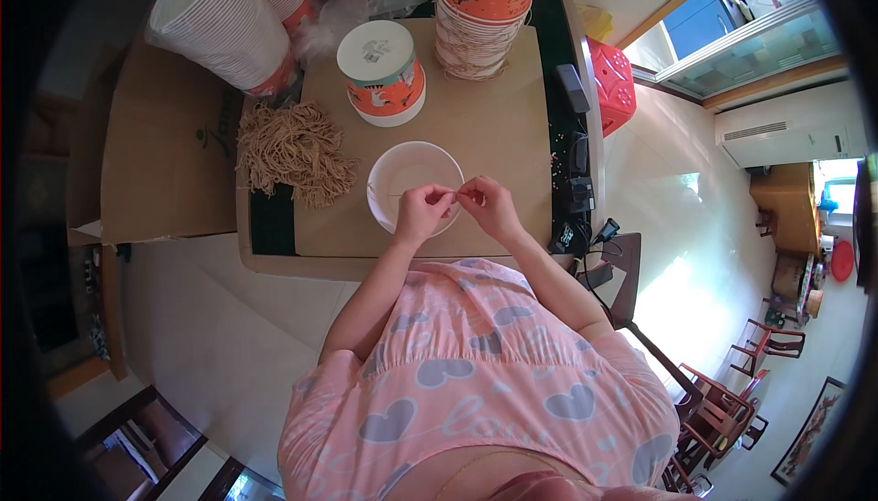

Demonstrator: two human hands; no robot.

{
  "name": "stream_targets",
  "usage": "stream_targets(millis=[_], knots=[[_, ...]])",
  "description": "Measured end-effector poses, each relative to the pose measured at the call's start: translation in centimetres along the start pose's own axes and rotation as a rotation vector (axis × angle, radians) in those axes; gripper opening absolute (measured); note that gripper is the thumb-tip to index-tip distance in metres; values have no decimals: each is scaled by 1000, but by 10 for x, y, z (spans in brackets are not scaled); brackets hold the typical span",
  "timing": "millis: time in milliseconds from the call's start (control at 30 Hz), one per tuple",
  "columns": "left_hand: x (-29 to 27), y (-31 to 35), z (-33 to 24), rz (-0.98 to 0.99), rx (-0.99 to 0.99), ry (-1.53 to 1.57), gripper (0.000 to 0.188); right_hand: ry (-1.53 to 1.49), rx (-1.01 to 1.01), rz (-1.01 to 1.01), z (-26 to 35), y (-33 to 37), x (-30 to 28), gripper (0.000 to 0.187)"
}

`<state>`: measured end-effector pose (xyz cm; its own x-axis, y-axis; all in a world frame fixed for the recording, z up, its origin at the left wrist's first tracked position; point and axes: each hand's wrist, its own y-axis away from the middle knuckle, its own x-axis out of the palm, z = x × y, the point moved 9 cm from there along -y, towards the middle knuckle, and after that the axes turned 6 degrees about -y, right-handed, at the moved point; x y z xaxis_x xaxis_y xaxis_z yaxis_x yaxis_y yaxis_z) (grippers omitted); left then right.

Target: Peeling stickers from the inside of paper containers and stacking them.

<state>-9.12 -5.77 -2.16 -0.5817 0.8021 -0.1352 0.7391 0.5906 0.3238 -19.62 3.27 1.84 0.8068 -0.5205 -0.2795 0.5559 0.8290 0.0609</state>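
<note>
A white paper bucket [416,155] stands open end up on the cardboard sheet [498,126], close in front of me. My left hand [426,212] reaches over its near right side, thumb and fingers pinched together. Just outside the right rim, my right hand [489,205] is pinched too, its fingertips meeting the left ones. Between them is what looks like a thin tan cord, mostly hidden by the fingers. A tangled heap of tan cords [297,153] lies to the left. Beyond the bucket, a printed orange and green paper bucket [382,75] stands upside down in another one.
Nested white buckets [219,25] fill the back left, beside clear plastic wrap [352,11]. A stack of printed buckets with cords [471,39] stands at the back. Power adapters [580,158] line the table's right edge. A cardboard box [165,144] and red stool [611,87] flank the table.
</note>
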Motion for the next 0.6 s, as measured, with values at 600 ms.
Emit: stream_targets(millis=[600], knots=[[-11, 5, 2, -15, -61, 222, 5, 238, -136, 33, 26, -1, 7, 16]])
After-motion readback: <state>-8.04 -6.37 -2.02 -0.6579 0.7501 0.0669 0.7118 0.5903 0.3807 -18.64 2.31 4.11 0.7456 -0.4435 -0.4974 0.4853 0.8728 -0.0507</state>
